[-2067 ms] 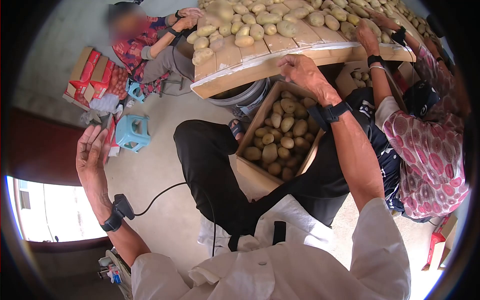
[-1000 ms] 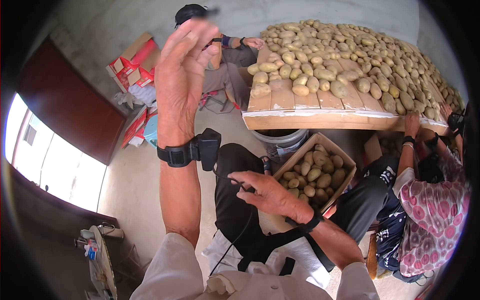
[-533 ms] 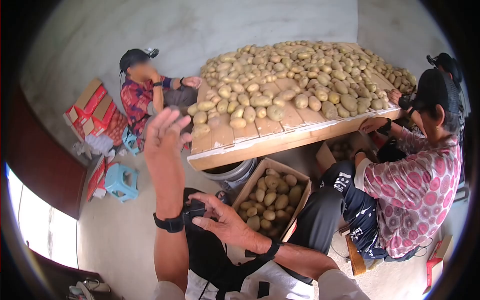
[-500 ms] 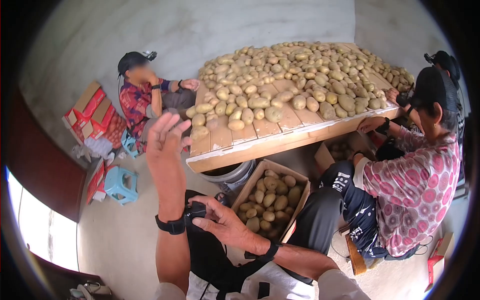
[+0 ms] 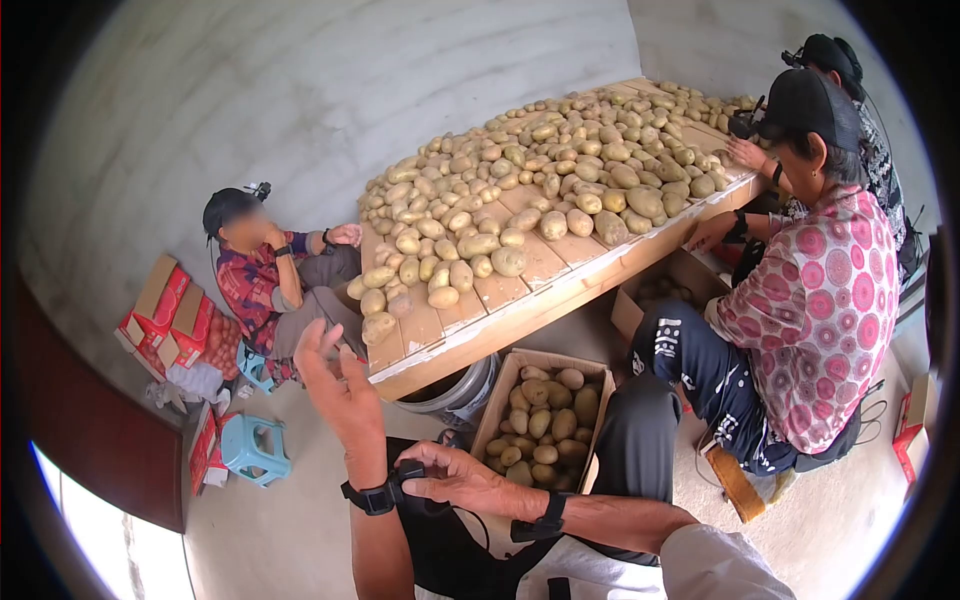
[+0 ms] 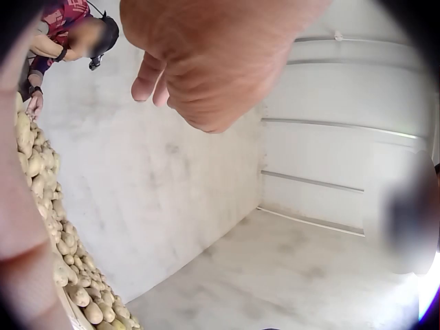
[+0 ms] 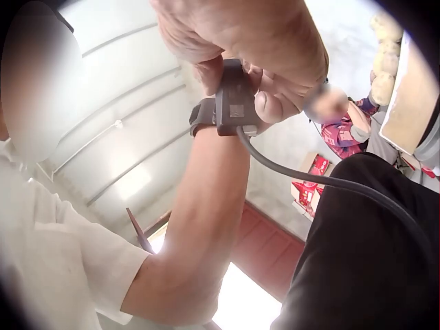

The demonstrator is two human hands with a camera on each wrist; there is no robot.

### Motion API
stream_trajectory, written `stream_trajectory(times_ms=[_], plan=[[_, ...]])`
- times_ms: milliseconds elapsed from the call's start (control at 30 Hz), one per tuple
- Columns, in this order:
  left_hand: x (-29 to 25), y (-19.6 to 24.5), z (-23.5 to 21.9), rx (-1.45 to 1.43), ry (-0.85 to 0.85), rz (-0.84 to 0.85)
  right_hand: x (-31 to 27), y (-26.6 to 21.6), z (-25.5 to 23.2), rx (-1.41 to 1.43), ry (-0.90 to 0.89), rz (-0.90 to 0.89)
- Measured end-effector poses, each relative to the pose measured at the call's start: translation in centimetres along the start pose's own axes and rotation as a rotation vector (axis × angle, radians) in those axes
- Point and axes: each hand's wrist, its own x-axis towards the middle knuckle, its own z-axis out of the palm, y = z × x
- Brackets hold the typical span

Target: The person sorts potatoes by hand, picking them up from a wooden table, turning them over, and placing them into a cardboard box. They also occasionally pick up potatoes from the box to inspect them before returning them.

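My left hand (image 5: pixel 342 395) is raised in front of the table, palm up, its fingers loosely bent with nothing in them. A black strap with a small black camera (image 7: pixel 236 100) circles the left wrist. My right hand (image 5: pixel 465 480) pinches this camera between thumb and fingers; the right wrist view shows them at its sides, with a cable (image 7: pixel 302 177) running off it. Beyond the hands, a cardboard box (image 5: pixel 497 400) of potatoes (image 5: pixel 540 420) stands on the floor beside my knee. The left wrist view shows the left palm (image 6: pixel 213 55) from beneath.
A wooden table (image 5: pixel 495 290) bears a wide heap of potatoes (image 5: pixel 590 150). A grey bucket (image 5: pixel 455 395) stands under its front corner. One person (image 5: pixel 255 270) sits at the left, two others at the right, the nearer in a patterned shirt (image 5: pixel 820 300). A blue stool (image 5: pixel 253 448) and red cartons (image 5: pixel 165 310) are left.
The left hand has come up and the right hand has moved from above the potato box to the left wrist, taking hold of the camera there. The head view has shifted and tilted.
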Motion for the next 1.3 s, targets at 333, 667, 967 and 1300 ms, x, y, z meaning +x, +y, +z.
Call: stream_trajectory(times_ms=[333, 667, 967, 1300], plan=[[-0.7, -0.3, 0.3, 0.392, -0.107, 0.24, 0.2, 2.3, 0.5, 0.043, 0.049, -0.114], [-1.1, -4.7, 1.6, -0.112, -0.161, -0.037, -0.1, 1.7, -0.2, 0.123, 0.009, -0.025], [-1.0, -2.6, 2.1, -0.884, -0.166, -0.692, 0.6, 1.9, -1.0, 0.121, 0.044, -0.013], [-1.8, -4.6, 1.5, -1.415, 0.049, -1.003, 0.2, 1.4, -0.5, 0.057, 0.077, -0.003]])
